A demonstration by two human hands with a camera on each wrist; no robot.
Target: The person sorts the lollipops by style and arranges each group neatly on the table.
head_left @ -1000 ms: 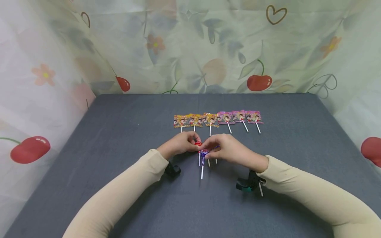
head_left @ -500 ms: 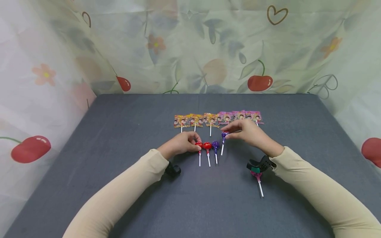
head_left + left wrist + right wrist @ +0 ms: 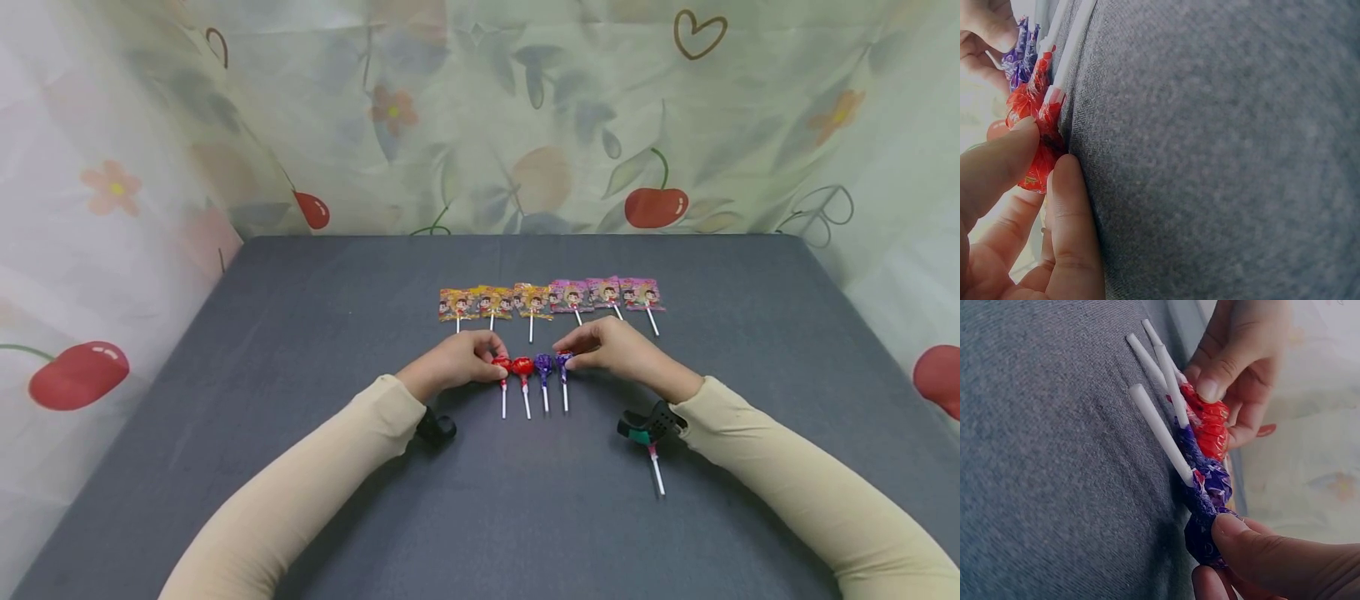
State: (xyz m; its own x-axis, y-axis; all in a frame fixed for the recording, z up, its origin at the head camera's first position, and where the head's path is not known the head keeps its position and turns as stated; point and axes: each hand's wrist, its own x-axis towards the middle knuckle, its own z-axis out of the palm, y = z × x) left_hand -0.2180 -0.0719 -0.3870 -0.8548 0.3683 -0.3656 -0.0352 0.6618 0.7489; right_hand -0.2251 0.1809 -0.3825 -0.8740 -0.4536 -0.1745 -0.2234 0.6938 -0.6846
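Two red lollipops and two purple ones lie side by side in a short row on the dark grey table, white sticks toward the person. My left hand (image 3: 456, 365) pinches the leftmost red lollipop (image 3: 1040, 170) by its wrapped head, between thumb and fingers. Right beside it is the second red lollipop (image 3: 522, 367), then a purple lollipop (image 3: 543, 367). At the row's right end my right hand (image 3: 617, 350) pinches the other purple lollipop (image 3: 1200, 532) by its head. Its stick (image 3: 1159, 432) lies close along the neighbouring purple one.
Behind the row lie several flat-wrapped lollipops: orange-yellow packets (image 3: 495, 302) at left, pink packets (image 3: 604, 292) at right. Under the right wrist's camera band (image 3: 651, 423) a pink lollipop's stick (image 3: 657, 475) shows, its head mostly hidden. A patterned curtain (image 3: 480, 125) surrounds the table.
My right hand has carried the purple lollipop from in front of the row to its right end, lowering it beside the other purple one. The left hand has stayed on the red lollipop.
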